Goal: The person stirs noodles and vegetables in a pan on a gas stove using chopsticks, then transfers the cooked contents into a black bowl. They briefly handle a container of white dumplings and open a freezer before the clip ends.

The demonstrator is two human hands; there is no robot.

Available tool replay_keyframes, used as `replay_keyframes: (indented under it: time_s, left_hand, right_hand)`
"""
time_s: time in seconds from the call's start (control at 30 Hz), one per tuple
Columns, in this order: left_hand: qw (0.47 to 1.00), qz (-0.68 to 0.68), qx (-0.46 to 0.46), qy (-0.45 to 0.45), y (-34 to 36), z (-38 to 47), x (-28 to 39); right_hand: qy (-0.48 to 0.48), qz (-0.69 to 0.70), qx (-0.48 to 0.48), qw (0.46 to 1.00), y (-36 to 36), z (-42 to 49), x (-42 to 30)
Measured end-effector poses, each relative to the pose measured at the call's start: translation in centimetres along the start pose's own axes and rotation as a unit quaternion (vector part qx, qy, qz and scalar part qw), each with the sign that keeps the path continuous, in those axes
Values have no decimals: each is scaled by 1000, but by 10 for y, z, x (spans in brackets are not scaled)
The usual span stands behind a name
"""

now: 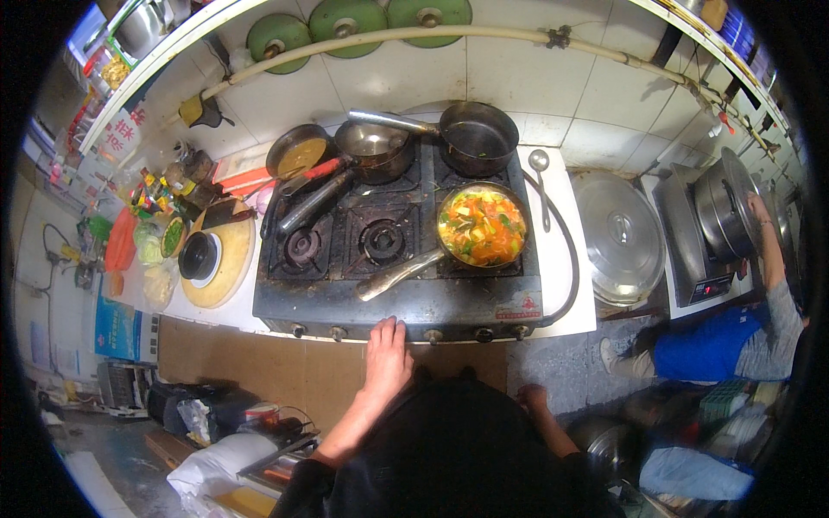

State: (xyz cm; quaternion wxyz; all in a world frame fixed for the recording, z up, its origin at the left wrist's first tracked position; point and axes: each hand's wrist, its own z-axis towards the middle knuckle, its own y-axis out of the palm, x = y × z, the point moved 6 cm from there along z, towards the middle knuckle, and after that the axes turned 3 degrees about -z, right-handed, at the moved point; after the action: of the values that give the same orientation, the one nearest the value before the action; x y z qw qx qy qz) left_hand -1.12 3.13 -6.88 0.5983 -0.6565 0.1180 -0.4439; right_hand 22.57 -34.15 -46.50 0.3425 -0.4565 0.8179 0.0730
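Note:
My left hand (388, 353) rests with its fingertips on the front edge of the black gas stove (401, 291), between two knobs. My right hand (532, 396) hangs low beside my body; its fingers look curled, and whether it holds anything cannot be told. A long-handled pan (482, 223) with red soup and vegetable pieces stands on the front right burner, its metal handle pointing left and towards me. Behind it is an empty dark saucepan (479, 136). At the back left are a dark metal pot (375, 152) and a pan of brown sauce (303, 155).
A ladle (539, 188) lies right of the stove, near a black hose and a large domed lid (622, 236). Left are a round cutting board (243, 278) and a black bowl (198, 254). At the far right a co-worker in a blue apron (703, 346) touches a large pot's lid.

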Motion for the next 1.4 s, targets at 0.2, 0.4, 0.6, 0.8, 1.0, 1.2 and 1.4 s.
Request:
replay_keyframes:
  time_s: [0.2,0.4,0.6,0.8,1.0,1.2,1.4]
  left_hand:
    - [1000,-8,1,4,-1,0,0]
    - [1000,-7,-9,-9,1,2,-2]
    - [1000,-17,0,-2,2,2,-5]
    - [1000,-20,8,6,3,3,-6]
    - [999,-37,21,10,0,2,-5]
    - [998,-29,40,34,-4,4,-5]
    - [998,-32,38,38,-1,2,-9]
  right_hand:
    - [59,65,73,993,3,-19,-15]
    - [81,106,74,988,0,-13,-8]
    - [59,104,64,991,0,-11,-11]
    - [75,111,106,985,0,-9,-15]
    - [-13,141,31,989,2,-3,-9]
    - [57,193,190,961,-30,-10,-12]
    - [-202,229,365,880,-112,-54,-186]
